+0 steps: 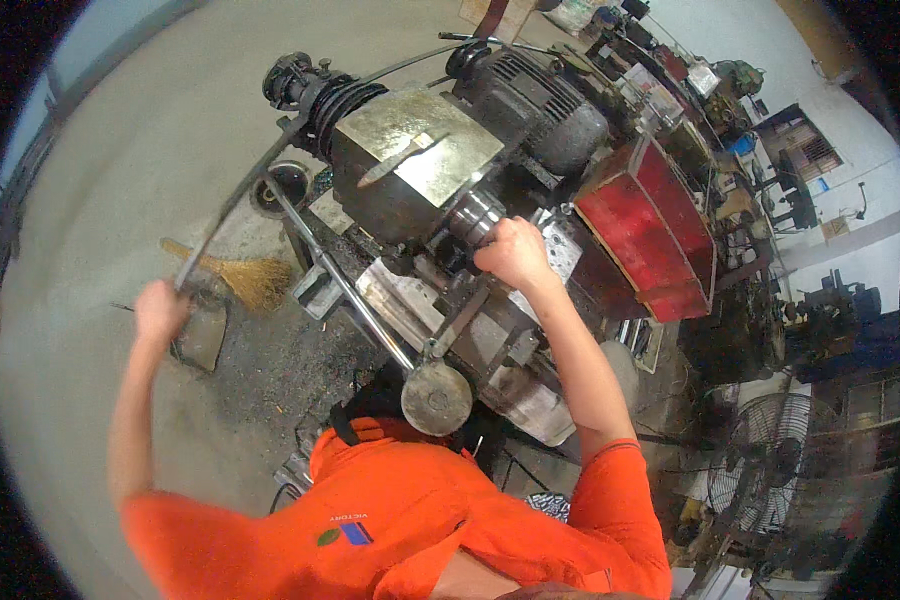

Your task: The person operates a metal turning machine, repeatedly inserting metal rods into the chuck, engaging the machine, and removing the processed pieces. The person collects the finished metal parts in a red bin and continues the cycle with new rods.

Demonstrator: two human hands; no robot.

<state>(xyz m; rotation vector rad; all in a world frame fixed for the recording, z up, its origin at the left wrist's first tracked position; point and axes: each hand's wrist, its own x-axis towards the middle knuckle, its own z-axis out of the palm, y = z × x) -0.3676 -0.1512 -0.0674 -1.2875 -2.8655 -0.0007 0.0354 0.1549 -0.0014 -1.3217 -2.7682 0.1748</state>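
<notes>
Out at the left, my left hand (160, 310) is closed round the end of a long metal lever (232, 200), which runs up to the lathe's pulley end. My right hand (515, 255) is a curled fist at the front of the lathe's shiny round spindle nose (476, 217); whatever its fingers hold there is hidden. The dark headstock (370, 195) behind has a bright metal top plate (460, 165), with a paintbrush (402, 160) lying on it. In front of my body, a round metal disc (436, 398) sits at the end of a steel bar (340, 280).
A ribbed electric motor (535, 105) stands behind the headstock. To its right is a red metal box (645, 225). A straw broom (255, 280) and a dustpan (200, 335) lie on the chip-strewn floor. A caged fan (770, 460) and other machinery fill the right side.
</notes>
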